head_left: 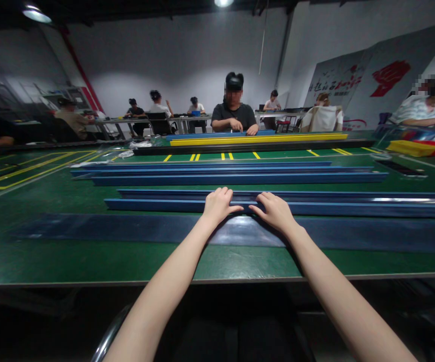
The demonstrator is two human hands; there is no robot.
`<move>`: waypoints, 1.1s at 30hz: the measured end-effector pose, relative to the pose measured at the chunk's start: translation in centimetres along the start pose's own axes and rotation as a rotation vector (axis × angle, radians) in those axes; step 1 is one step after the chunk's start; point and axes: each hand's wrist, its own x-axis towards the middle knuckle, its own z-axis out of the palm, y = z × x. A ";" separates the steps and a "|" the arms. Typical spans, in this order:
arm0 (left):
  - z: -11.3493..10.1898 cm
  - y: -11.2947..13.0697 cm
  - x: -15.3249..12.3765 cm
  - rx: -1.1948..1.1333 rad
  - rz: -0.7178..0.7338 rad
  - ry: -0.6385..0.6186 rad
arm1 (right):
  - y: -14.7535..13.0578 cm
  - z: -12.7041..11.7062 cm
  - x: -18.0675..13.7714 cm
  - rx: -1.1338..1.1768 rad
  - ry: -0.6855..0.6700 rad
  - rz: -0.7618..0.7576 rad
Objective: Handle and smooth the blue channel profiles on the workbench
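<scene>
A long blue channel strip (pixel 157 204) lies across the green table in front of me, its raised edges running left to right. My left hand (pixel 219 203) is closed over its near edge, fingers reaching across the channel and thumb pointing inward. A short gap to the right, my right hand (pixel 274 208) grips the same strip in a mirrored way, thumb along the near wall. My palms hide the strip beneath them. Closer to me, a flat, shiny, dark blue translucent strip (pixel 127 229) lies flat, apart from my fingers.
More blue channels (pixel 236 178) lie parallel beyond my hands. Farther off are a black strip (pixel 247 147) and a yellow strip (pixel 258 140). A person (pixel 234 108) sits opposite. At right are a phone (pixel 401 169) and a yellow tray (pixel 409 148). The table's front edge (pixel 247 280) crosses below my forearms.
</scene>
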 end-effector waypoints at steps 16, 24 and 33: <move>0.4 -0.2 0.0 0.008 0.029 0.026 | 0.0 -0.3 0.0 0.035 0.045 -0.006; 0.6 -0.3 0.1 0.038 0.070 0.081 | 0.1 -0.3 0.1 0.047 0.071 0.029; 0.5 -0.1 0.1 -0.012 0.220 0.112 | 0.4 -1.0 -0.4 0.035 0.074 0.048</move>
